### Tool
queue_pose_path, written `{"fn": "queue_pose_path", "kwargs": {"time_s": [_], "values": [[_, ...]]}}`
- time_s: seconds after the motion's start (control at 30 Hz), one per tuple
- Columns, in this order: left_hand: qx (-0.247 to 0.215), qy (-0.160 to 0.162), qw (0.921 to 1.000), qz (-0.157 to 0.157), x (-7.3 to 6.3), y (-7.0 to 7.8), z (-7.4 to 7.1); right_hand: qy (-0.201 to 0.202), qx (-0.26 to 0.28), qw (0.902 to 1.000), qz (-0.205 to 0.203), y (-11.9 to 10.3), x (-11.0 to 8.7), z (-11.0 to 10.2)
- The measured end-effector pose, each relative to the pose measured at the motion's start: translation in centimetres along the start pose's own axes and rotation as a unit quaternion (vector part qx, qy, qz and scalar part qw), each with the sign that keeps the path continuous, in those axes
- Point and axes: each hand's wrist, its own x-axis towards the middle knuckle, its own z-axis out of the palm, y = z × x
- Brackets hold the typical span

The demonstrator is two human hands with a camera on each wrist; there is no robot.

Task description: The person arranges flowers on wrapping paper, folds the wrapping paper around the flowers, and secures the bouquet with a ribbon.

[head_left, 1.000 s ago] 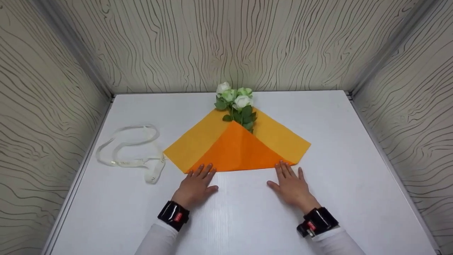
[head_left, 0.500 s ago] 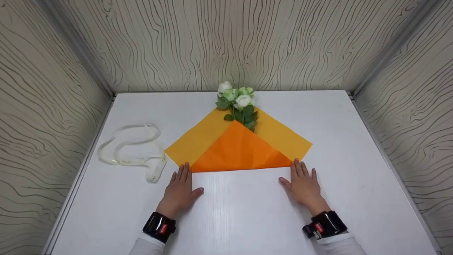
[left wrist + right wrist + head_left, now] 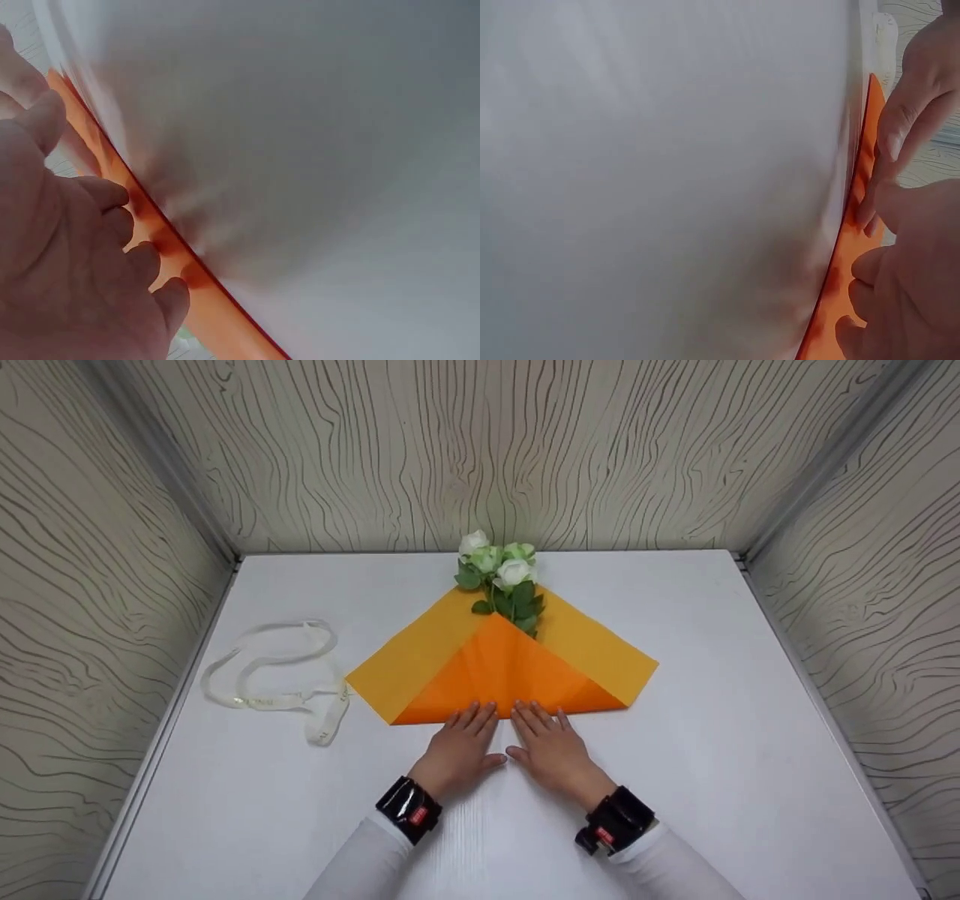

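Observation:
A sheet of orange wrapping paper [image 3: 517, 667] lies on the table, its near part folded up into a bright triangle over the yellow-orange layer. White and pale green roses [image 3: 514, 574] with green leaves stick out past the triangle's tip; their lower stems are hidden under the fold. My left hand [image 3: 459, 750] lies flat with straight fingers on the fold's near edge, left of centre. Just right of it, my right hand [image 3: 553, 750] presses the same edge with extended fingers, the two thumbs almost meeting. Both wrist views show fingertips on the orange paper [image 3: 225, 315] beside its crease.
A loose white ribbon [image 3: 270, 703] with printed lettering lies looped on the left of the white table [image 3: 750, 780], one end close to the paper's left corner. Wood-grain-patterned panels [image 3: 480, 450] enclose the table at the back and both sides.
Both hands first slid outward to the ends of the folded edge, then came back inward to its middle. Paper, flowers and ribbon stay in about the same place.

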Motion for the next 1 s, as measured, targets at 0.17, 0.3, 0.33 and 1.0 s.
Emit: {"fn": "queue_pose_path", "kwargs": {"time_s": [0.17,0.3,0.33,1.0], "values": [[0.003,0.002,1.0,0.006,0.4,0.1,0.1,-0.014,0.0,0.9998,0.011,-0.2,0.3,0.0],[-0.017,-0.005,0.9998,0.003,0.3,0.0,0.0,-0.009,-0.008,0.9998,0.014,0.0,0.3,0.2],[-0.024,-0.01,0.9997,0.002,0.3,0.0,-0.1,-0.007,-0.012,0.9998,0.016,0.0,0.3,0.2],[-0.107,-0.01,0.9923,-0.061,-4.0,-4.8,-0.4,0.006,0.037,0.9914,0.125,7.5,-4.3,0.9]]}}
